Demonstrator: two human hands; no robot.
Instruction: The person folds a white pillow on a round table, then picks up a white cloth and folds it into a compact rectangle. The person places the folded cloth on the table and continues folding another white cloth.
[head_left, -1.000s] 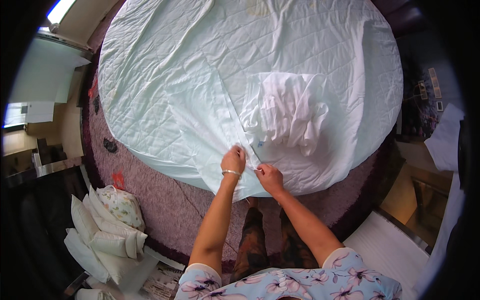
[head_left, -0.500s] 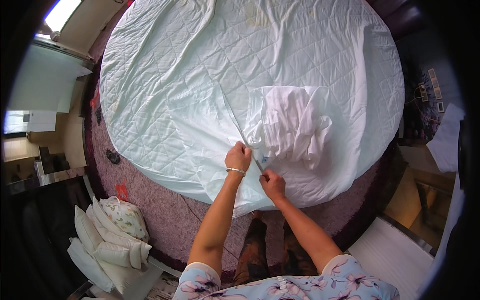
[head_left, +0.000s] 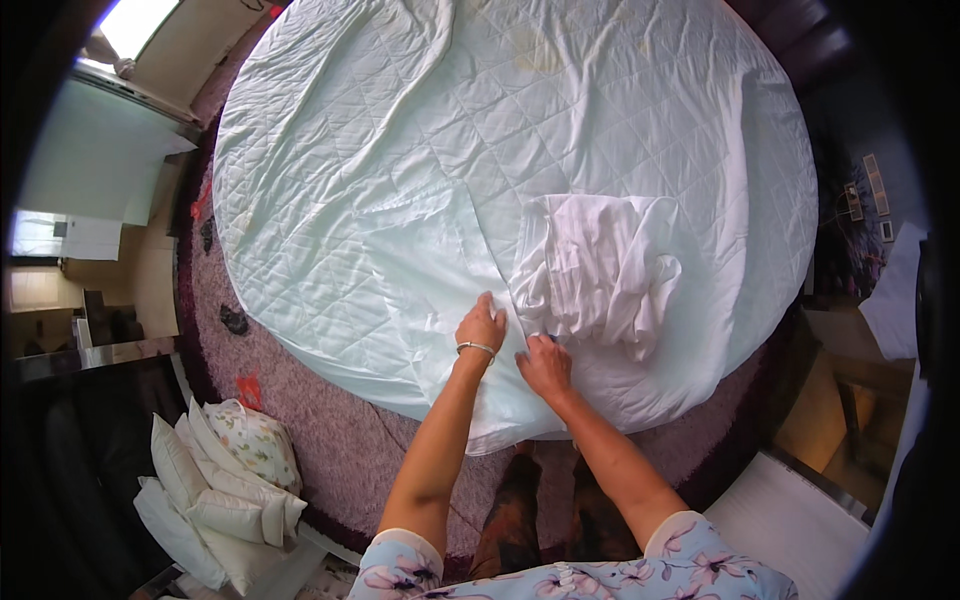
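Observation:
A smooth, thin white cloth [head_left: 420, 260] is spread over the near part of a round, quilted white mattress cover [head_left: 350, 100]. One straight edge of this cloth runs slantwise toward me. My left hand [head_left: 482, 328] rests on it just left of that edge, fingers reaching forward and holding nothing that I can see. Close by on the right, my right hand [head_left: 546, 362] is closed on the edge, with a small dark blue bit at its fingertips. Just beyond my right hand lies a crumpled, pinkish-white bundle of fabric [head_left: 600, 260].
Several pillows [head_left: 215, 500] are piled at the lower left beside a patterned bag [head_left: 252, 440]. A purple-grey rug [head_left: 330, 450] surrounds the bed, with a red scrap [head_left: 248, 391] and a dark item [head_left: 233, 320] on it. At the right stands a brown wooden unit [head_left: 820, 410].
My left hand has loosened from the cloth's edge and lies slightly left of it. The right hand stays at the edge. The whole view has shifted a little.

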